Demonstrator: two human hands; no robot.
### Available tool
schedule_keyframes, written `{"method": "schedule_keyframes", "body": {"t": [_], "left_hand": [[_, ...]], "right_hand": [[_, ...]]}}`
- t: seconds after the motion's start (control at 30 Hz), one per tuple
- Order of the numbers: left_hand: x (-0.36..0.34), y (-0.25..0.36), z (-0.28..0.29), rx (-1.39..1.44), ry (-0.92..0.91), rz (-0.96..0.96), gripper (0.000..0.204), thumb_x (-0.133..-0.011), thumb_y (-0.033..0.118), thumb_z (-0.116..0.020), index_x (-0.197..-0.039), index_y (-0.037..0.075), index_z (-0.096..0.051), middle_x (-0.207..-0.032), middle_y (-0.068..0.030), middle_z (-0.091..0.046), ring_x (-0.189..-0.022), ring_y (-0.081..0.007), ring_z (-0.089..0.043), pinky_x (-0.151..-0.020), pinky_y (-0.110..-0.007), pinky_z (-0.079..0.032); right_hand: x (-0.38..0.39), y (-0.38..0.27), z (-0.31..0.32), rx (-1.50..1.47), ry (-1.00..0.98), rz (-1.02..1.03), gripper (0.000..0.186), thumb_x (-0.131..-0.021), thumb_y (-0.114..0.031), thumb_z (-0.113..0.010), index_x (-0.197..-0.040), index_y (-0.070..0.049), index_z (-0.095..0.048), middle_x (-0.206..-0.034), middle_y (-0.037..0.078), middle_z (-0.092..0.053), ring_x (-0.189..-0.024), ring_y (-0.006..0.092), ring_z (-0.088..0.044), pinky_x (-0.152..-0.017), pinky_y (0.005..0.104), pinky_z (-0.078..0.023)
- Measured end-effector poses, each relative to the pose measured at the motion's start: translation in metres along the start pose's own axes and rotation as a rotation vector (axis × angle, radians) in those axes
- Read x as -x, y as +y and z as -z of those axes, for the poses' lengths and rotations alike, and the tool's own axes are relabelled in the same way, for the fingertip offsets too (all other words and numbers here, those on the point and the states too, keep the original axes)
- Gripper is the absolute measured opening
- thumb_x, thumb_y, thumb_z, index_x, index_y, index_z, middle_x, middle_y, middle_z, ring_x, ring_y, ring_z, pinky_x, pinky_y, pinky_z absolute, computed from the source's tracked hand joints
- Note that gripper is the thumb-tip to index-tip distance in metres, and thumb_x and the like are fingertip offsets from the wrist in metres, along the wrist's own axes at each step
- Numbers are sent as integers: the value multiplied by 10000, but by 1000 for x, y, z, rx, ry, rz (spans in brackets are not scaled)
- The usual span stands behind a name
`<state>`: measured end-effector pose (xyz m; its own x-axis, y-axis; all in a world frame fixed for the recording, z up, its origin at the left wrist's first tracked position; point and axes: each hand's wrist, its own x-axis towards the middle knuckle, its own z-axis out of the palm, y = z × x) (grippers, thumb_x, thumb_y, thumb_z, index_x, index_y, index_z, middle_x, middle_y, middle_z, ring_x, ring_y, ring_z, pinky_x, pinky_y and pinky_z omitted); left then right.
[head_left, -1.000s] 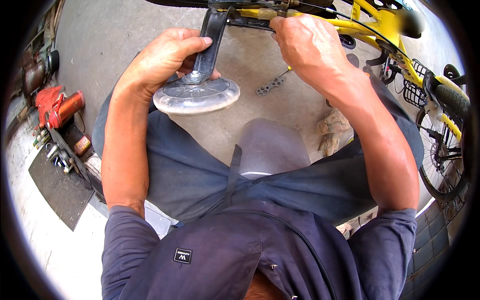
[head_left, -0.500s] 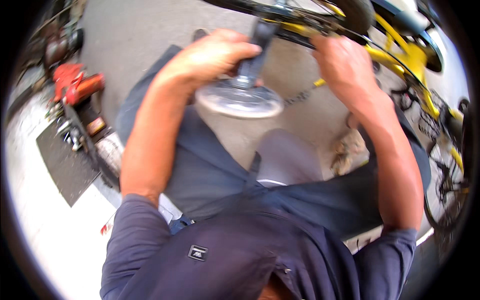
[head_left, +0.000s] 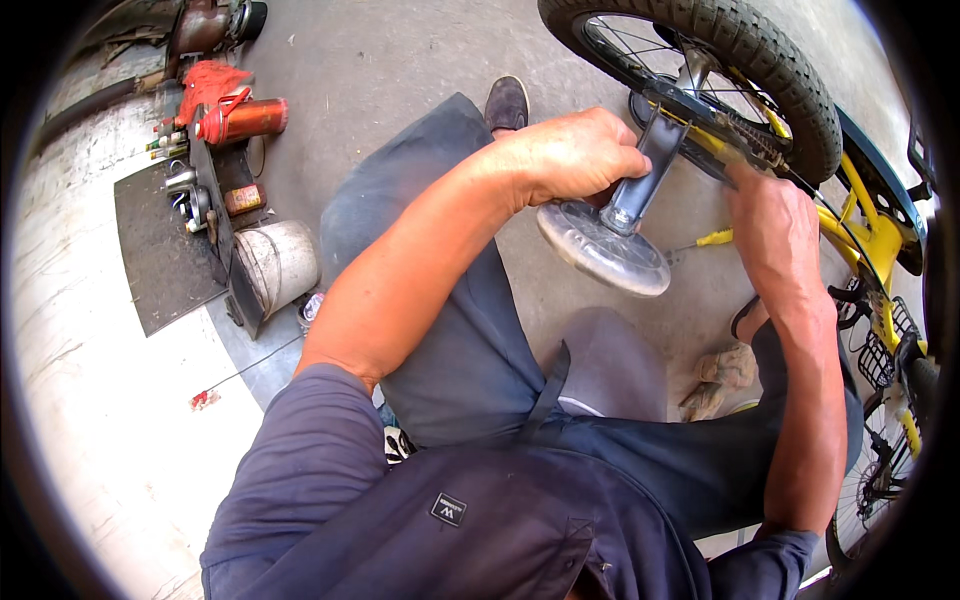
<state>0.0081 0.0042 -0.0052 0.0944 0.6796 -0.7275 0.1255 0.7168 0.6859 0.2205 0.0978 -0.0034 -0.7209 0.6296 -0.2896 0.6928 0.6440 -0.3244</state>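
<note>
My left hand [head_left: 575,155] is closed round a dark metal bracket [head_left: 655,145] with a small clear-rimmed wheel [head_left: 588,250] bolted at its lower end, lying near horizontal. The bracket's upper end meets a bicycle's axle area, beside a knobbly-tyred wheel [head_left: 790,70]. My right hand [head_left: 772,220] is closed just right of the bracket, by the yellow frame [head_left: 885,240]; its fingertips are blurred, so what they grip is unclear. Below, between my hands, a yellow-handled tool [head_left: 713,239] lies on the floor.
At left stand an orange-red cylinder [head_left: 255,118], a red cloth [head_left: 210,82], a white bucket [head_left: 275,262] and assorted metal parts. A grey seat [head_left: 610,360] is between my legs, beside crumpled tan gloves [head_left: 725,368]. More bicycle parts crowd the right edge.
The view has turned, shifting hands, bracket and bicycle rightward in the picture, and much more of the large tyred wheel shows. My left hand still holds the bracket; my right stays by the frame.
</note>
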Motion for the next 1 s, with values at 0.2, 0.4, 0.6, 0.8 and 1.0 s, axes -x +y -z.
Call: {"method": "schedule_keyframes", "body": {"t": [0.2, 0.4, 0.6, 0.8, 1.0], "left_hand": [[-2, -5, 3, -17, -2, -14, 252, -931, 160, -511, -862, -55, -624, -747, -145, -687, -690, -215, -695, -646, -296, -533], [5, 5, 2, -16, -1, 22, 244, -935, 191, -544, -870, -31, -623, -748, -129, -681, -692, -207, -697, -614, -281, -523], [8, 6, 1, 99, -2, 58, 238, -944, 223, -577, -832, 14, -583, -731, -76, -642, -691, -202, -710, -593, -263, -542], [9, 10, -2, 138, 5, 71, 241, -948, 236, -579, -841, 21, -578, -740, -89, -659, -700, -197, -709, -642, -282, -560], [10, 12, -2, 103, 28, 88, 239, -948, 237, -578, -817, 40, -550, -745, -88, -653, -709, -197, -709, -641, -284, -560]], "right_hand": [[0, 1, -2, 15, -34, -25, 189, -843, -146, -582, -992, -38, -629, -843, 225, -652, -847, 413, -629, -741, 486, -487], [2, 9, -16, 41, -18, -26, 142, -836, -142, -572, -928, -52, -633, -793, 227, -641, -824, 409, -631, -717, 486, -489], [-1, 30, -44, 3, 101, 130, 114, -835, -133, -559, -824, -33, -613, -728, 206, -631, -760, 400, -626, -668, 490, -480], [-9, 26, -54, 57, 115, 68, 97, -726, -54, -588, -726, -44, -684, -742, 184, -670, -758, 365, -667, -662, 424, -528], [-11, 28, -63, 38, 47, -7, 103, -719, -54, -600, -737, -39, -700, -779, 194, -681, -772, 361, -676, -657, 431, -532]]}}
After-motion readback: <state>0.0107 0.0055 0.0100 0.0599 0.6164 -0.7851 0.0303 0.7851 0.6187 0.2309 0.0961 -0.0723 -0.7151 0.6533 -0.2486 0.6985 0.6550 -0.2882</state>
